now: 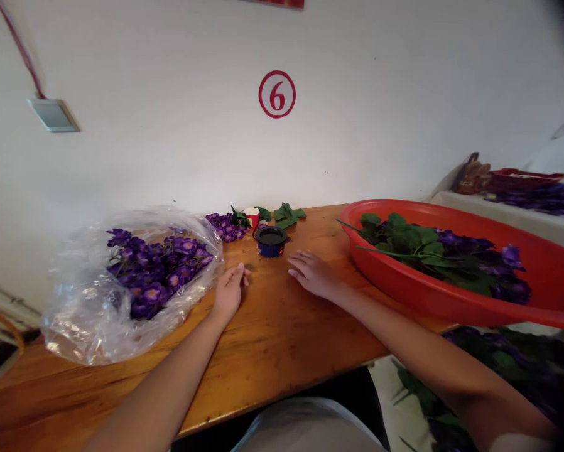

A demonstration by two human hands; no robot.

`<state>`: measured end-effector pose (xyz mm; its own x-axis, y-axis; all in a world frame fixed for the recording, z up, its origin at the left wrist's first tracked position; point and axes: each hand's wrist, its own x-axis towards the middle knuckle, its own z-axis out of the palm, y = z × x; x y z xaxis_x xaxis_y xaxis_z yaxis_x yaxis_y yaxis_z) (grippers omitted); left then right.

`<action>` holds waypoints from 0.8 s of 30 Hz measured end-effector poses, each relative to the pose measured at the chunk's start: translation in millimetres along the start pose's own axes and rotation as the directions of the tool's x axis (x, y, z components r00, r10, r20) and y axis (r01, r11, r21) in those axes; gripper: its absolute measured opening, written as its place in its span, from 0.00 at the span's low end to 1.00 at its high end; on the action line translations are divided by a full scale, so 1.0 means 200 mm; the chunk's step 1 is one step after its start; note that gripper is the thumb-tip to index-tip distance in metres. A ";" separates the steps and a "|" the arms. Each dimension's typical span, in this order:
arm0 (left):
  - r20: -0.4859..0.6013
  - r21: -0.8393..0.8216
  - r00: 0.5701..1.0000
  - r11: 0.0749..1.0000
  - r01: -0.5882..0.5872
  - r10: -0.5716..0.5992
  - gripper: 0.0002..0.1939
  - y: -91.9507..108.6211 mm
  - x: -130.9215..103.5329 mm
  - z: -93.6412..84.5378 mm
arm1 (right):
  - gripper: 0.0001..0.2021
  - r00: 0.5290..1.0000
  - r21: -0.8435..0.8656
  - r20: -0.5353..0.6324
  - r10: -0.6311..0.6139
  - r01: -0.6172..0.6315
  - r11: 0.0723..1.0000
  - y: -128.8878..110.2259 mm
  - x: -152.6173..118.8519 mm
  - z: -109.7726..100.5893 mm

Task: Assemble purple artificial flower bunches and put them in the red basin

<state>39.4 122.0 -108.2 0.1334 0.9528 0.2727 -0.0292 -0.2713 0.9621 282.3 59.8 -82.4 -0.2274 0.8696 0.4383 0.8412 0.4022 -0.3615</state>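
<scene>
Just right of a clear plastic bag (88, 314) of purple flowers (152, 293), my left hand (232, 289) is over the wooden table (282, 333), its fingers curled together; whether anything is between them is too small to make out. My right hand (313, 274) rests to the right with fingers apart and nothing in it. Between and beyond both hands stands a small dark blue pot (271, 243) with a black top and a lit red light. Neither hand touches the pot.
On the right, a large red basin (404, 285) holds green leaves and purple flowers. Behind the pot are a red and white cup (252, 217), loose purple flowers (228, 227) and green leaves (289, 215). More stems and flowers (503, 361) lie below the basin, beyond the table edge.
</scene>
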 end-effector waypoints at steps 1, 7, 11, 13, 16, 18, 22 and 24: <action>0.003 0.003 1.000 1.000 -0.006 0.006 0.24 0.00 0.00 0.00 | 0.19 0.999 0.111 -0.005 0.033 -0.033 0.993 -0.03 -0.01 0.00; 0.031 0.020 0.999 1.000 -0.005 0.004 0.22 -0.01 -0.01 0.00 | 0.28 0.533 0.657 0.750 -0.391 -0.535 0.532 -0.12 -0.09 -0.01; 0.069 0.021 0.998 1.000 0.006 -0.008 0.22 0.01 -0.02 0.02 | 0.23 0.843 0.660 0.537 0.007 -0.426 0.618 0.11 0.03 -0.04; 0.078 0.028 0.997 1.000 0.011 -0.013 0.23 0.02 -0.03 0.03 | 0.21 0.951 0.670 0.200 0.236 -0.309 0.675 0.22 0.10 -0.05; 0.075 0.048 0.997 0.999 0.006 -0.009 0.23 0.04 -0.04 0.03 | 0.16 0.939 0.663 -0.024 0.343 -0.242 0.709 0.33 0.13 -0.05; 0.079 0.068 0.997 0.998 0.000 -0.006 0.23 0.05 -0.04 0.03 | 0.14 0.925 0.660 -0.072 0.373 -0.236 0.713 0.37 0.11 -0.03; 0.107 0.102 0.994 0.995 0.004 -0.015 0.22 0.05 -0.04 0.03 | 0.16 0.919 0.681 0.067 0.388 -0.326 0.655 0.41 0.08 -0.02; 0.124 0.112 0.992 0.994 0.009 -0.023 0.22 0.05 -0.04 0.04 | 0.19 0.908 0.682 0.195 0.370 -0.397 0.614 0.42 0.08 -0.03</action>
<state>45.8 110.1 -101.2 0.2555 0.9346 0.2474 0.0828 -0.2761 0.9575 352.2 105.1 -100.1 0.0091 0.9946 0.1035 0.2726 0.0972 -0.9572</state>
